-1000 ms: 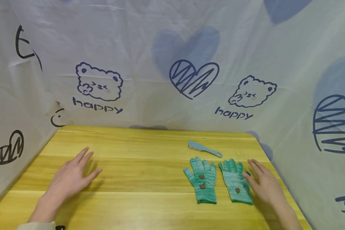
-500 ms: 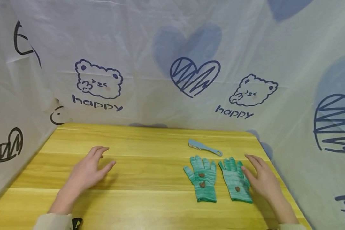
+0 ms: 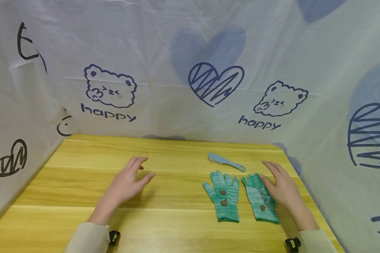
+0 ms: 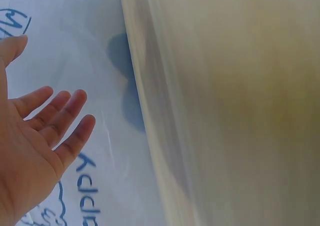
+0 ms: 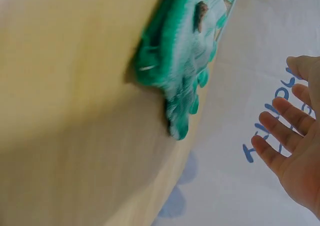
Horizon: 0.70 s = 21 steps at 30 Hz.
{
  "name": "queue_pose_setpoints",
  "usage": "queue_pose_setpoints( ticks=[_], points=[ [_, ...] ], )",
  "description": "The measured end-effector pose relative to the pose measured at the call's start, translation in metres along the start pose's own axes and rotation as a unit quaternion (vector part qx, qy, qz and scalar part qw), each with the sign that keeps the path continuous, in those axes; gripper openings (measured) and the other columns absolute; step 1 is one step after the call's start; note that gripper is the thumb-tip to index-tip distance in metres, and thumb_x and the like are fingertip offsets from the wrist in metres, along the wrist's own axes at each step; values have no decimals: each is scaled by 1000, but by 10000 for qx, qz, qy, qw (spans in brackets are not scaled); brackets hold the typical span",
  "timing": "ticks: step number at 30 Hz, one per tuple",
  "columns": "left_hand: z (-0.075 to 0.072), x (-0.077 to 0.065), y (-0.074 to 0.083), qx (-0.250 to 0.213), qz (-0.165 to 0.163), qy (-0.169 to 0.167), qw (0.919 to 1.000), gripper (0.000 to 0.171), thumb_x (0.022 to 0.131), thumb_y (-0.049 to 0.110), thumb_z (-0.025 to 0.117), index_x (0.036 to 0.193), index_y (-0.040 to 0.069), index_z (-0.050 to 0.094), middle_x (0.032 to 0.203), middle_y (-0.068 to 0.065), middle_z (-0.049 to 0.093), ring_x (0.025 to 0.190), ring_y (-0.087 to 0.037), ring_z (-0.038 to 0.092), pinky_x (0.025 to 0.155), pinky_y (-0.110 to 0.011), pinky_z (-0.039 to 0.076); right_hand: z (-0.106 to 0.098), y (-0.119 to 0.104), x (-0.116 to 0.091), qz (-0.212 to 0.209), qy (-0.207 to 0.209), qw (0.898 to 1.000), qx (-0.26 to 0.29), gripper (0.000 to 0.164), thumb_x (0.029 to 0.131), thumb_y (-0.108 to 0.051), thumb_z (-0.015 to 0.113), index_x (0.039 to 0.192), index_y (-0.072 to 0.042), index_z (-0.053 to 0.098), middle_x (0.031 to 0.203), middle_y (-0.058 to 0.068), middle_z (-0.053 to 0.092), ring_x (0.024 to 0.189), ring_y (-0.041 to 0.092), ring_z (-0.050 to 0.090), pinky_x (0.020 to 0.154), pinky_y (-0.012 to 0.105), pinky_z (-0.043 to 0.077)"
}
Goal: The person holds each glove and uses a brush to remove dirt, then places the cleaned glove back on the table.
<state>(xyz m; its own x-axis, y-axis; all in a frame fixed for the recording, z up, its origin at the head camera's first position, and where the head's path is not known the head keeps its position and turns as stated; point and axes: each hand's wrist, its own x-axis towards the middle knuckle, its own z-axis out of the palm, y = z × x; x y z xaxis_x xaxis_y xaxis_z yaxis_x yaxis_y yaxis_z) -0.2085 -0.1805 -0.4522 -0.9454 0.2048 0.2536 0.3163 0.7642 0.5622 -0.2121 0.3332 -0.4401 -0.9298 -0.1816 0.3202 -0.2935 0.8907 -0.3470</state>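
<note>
Two green knitted gloves lie flat on the wooden table, side by side. The left glove [image 3: 227, 207] bears two brown patches, and the right glove [image 3: 256, 196] shows one. Behind them lies a light blue brush [image 3: 226, 162] with short bristles and a hole in its handle. My right hand [image 3: 282, 186] is held over the outer edge of the right glove, fingers relaxed, holding nothing. My left hand [image 3: 125, 184] hovers above the table, well to the left of the gloves, with its fingers loosely spread and nothing in them. In the left wrist view the palm [image 4: 30, 151] shows bare.
The yellow wood-grain table [image 3: 164, 232] has its far edge against a white cloth [image 3: 158, 52] printed with hearts, bears and the word happy. Cloth also hangs along the left and right sides. Dark straps [image 3: 114, 238] sit at the wrists.
My left hand has moved to the right, toward the middle of the table. My right hand has shifted a little to the left and away from me, over the right glove. Gloves and brush stay put.
</note>
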Motion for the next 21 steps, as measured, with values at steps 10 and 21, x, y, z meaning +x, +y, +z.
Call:
queue_pose_setpoints(
  ticks=[10, 21],
  points=[
    [39, 25, 36, -1093, -243, -129, 9936, 71, 102, 47, 66, 155, 5, 43, 152, -15, 47, 129, -32, 55, 102, -56, 52, 7, -7, 26, 48, -288, 9995, 109, 57, 107, -29, 62, 157, -8, 44, 154, 25, 44, 139, 50, 42, 109, 70, 39],
    [75, 46, 73, -2275, -706, -491, 9700, 72, 100, 41, 70, 156, 4, 43, 148, -12, 52, 126, -31, 58, 95, -48, 57, 20, -9, 55, -36, -689, 9974, 192, 58, 108, -30, 60, 159, -8, 42, 158, 24, 42, 142, 49, 40, 113, 68, 35]
  ],
)
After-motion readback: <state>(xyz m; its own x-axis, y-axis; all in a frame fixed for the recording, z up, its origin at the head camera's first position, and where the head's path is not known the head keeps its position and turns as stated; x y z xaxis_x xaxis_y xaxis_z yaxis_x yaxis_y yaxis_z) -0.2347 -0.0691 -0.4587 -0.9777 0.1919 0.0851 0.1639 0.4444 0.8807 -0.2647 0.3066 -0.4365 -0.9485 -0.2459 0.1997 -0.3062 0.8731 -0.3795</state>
